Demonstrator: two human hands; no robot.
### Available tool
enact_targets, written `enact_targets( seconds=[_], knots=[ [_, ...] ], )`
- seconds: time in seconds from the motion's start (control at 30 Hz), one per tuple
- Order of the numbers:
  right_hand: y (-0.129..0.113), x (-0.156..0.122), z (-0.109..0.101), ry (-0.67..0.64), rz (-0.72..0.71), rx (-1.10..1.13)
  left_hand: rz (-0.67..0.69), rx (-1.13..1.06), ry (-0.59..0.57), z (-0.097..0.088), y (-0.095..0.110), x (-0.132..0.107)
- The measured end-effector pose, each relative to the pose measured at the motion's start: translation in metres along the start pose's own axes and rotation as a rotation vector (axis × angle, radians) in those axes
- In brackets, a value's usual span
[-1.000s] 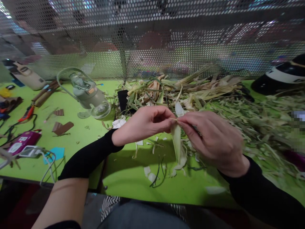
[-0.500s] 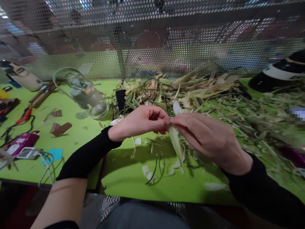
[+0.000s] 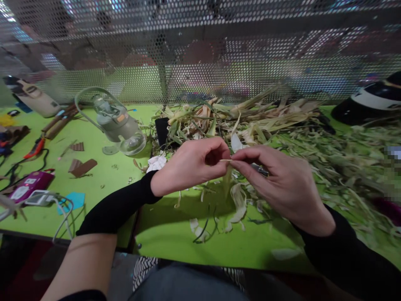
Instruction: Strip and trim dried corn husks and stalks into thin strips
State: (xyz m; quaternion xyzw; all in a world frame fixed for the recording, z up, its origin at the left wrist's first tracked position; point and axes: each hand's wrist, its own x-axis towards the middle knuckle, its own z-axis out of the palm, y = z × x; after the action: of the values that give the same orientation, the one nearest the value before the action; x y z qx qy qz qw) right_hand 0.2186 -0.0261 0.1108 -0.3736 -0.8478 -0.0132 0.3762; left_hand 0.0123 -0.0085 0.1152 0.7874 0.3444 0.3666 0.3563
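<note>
My left hand (image 3: 199, 163) and my right hand (image 3: 278, 179) meet fingertip to fingertip over the green table. Between them they pinch a pale corn husk strip (image 3: 227, 179), which hangs down below the fingers and is blurred at its lower end. Both hands are closed, thumb against fingers. A curled husk piece (image 3: 239, 203) lies on the table just under my right hand. Behind the hands spreads a heap of corn husks (image 3: 209, 115), with a pale pointed husk (image 3: 236, 143) sticking up from it.
Left stand a tilted-looking kettle-shaped jug (image 3: 114, 121), a glass bowl (image 3: 133, 144), a purple box (image 3: 31, 186) and a white cable (image 3: 64, 213). A black phone (image 3: 162, 131) rests by the husk heap. Shredded husk (image 3: 344, 159) covers the right side. A perforated metal screen (image 3: 194, 75) closes the back.
The husk strip has turned from slanting broadside to hanging edge-on between my fingers. My left hand has shifted slightly right, and the view has moved a little.
</note>
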Motion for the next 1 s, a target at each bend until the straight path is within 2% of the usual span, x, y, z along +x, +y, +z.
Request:
enact_targets(
  seconds=[0.13, 0.27, 0.4, 0.5, 0.63, 0.83, 1.0],
  knots=[
    [-0.004, -0.002, 0.002, 0.066, 0.042, 0.01, 0.019, -0.161, 0.064, 0.007, -0.002, 0.0],
    [-0.008, -0.004, 0.006, 0.182, 0.058, 0.027, -0.086, -0.365, 0.025, 0.01, -0.003, 0.002],
    [-0.01, -0.005, 0.009, 0.261, 0.063, 0.023, -0.096, -0.412, 0.021, 0.009, -0.006, 0.004],
    [-0.009, -0.004, 0.01, 0.29, 0.007, -0.055, -0.081, -0.423, 0.007, 0.009, -0.01, 0.003],
    [-0.005, -0.003, 0.013, 0.353, -0.195, -0.219, -0.067, -0.374, -0.001, 0.012, -0.012, 0.002],
    [-0.001, -0.005, 0.009, 0.251, -0.341, -0.311, -0.103, -0.422, 0.02, 0.011, -0.008, 0.004],
    [-0.004, -0.003, 0.004, 0.206, -0.369, -0.372, -0.173, -0.48, 0.002, 0.007, -0.004, 0.005]
  ],
)
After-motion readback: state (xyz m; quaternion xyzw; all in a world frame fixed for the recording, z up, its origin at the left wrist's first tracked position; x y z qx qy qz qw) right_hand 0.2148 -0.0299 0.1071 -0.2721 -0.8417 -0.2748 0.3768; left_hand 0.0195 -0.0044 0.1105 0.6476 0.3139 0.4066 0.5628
